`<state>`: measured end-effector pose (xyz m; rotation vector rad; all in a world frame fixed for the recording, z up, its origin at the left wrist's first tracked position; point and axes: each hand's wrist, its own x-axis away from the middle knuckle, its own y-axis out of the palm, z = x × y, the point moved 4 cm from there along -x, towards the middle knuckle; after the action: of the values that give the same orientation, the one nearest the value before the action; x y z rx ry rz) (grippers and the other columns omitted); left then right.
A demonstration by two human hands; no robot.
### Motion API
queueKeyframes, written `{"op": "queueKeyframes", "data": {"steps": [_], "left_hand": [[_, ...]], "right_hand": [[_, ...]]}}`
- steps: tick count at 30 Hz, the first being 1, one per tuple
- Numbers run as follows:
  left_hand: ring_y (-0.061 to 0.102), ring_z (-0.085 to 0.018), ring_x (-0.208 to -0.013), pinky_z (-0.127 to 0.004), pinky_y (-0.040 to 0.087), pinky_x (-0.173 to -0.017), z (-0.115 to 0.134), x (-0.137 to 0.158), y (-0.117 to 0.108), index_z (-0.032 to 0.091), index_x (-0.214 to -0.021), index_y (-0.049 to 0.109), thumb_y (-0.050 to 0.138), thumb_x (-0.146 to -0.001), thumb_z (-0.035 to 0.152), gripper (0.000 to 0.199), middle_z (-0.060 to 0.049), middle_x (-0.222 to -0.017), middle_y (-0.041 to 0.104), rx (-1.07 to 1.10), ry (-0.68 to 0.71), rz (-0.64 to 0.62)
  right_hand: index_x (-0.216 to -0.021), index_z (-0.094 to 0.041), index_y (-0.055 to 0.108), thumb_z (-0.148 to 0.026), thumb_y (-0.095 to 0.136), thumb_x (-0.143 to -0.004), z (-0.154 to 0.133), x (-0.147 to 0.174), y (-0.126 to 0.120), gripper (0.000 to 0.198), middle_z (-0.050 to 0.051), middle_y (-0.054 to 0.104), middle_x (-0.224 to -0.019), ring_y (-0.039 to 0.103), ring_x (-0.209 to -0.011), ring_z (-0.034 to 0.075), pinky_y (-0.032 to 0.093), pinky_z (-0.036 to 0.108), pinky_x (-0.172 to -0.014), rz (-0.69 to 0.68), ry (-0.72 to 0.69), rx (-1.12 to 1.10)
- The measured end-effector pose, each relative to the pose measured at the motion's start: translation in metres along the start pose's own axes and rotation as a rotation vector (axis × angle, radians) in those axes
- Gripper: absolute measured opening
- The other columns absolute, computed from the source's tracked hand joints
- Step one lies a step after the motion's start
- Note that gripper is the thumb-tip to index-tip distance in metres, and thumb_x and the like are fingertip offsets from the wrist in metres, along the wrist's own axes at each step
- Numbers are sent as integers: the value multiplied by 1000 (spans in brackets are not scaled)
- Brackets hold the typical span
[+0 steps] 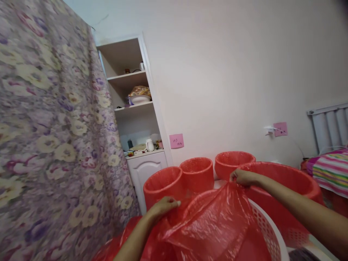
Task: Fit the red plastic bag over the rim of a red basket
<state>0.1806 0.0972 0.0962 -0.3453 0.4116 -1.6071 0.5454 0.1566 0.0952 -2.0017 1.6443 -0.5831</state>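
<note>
A thin red plastic bag [214, 221] is spread low in the middle of the view, draped over the rim of a white perforated basket [268, 232], apparently so that it can be opened out as a lining. It is held taut between two points: the left hand [163, 208] is pinched on its near left edge, and the right hand [244, 177] is pinched on its far upper edge, lifted a little, which pulls the film into a peak there. Both grips are closed on the bag itself, fingers curled over folds of film.

Just behind the bag a large red tub [288, 181] is seen, its rim touching or nearly touching the right hand. Three smaller red mesh baskets [197, 170] are set in a row behind it, close against the wall [231, 72], rims upward and side by side. Two pink sticky notes [176, 141] are stuck to the wall above them. A white shelf unit [130, 108] carrying dishes and small jars stands to the left, partly hidden by a hanging floral curtain [49, 137]. A striped cloth [330, 168] and a radiator lie at the right edge.
</note>
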Motion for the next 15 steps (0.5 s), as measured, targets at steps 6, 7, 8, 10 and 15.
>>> {"op": "queueKeyframes", "data": {"steps": [6,7,8,10,15], "left_hand": [[36,-5,-39,-21,27,-43,-14,-27,7,16,-57,51,69,-76,21,26,11,-45,46,-98,-32,-83],[35,-5,-39,-20,27,-43,-14,-33,5,16,-59,51,66,-79,19,25,11,-46,46,-89,-13,-48],[34,-5,-39,-20,27,-43,-13,-37,2,16,-61,51,63,-81,18,23,11,-47,45,-75,8,-11],[34,-5,-40,-21,27,-44,-9,-44,-3,16,-66,53,63,-81,18,18,11,-50,46,-38,54,50],[40,-6,-49,-22,31,-50,9,-44,-15,17,-81,59,68,-72,29,18,8,-63,53,98,184,193]], "right_hand": [[-75,-14,61,-21,61,-85,21,-26,2,12,-9,52,-55,44,-43,4,37,19,-41,191,-74,-68],[-78,-14,62,-21,61,-85,25,-29,-1,9,-8,55,-59,46,-46,5,40,20,-44,242,-80,-96],[-81,-14,62,-22,61,-85,30,-31,-5,9,-7,57,-63,49,-50,6,42,21,-47,286,-82,-125],[-84,-14,62,-27,61,-85,38,-34,-12,12,-5,61,-69,53,-55,8,46,23,-52,353,-74,-188],[-87,-15,62,-34,58,-87,49,-31,-27,19,-4,62,-72,52,-55,8,47,25,-53,482,-50,-349]]}}
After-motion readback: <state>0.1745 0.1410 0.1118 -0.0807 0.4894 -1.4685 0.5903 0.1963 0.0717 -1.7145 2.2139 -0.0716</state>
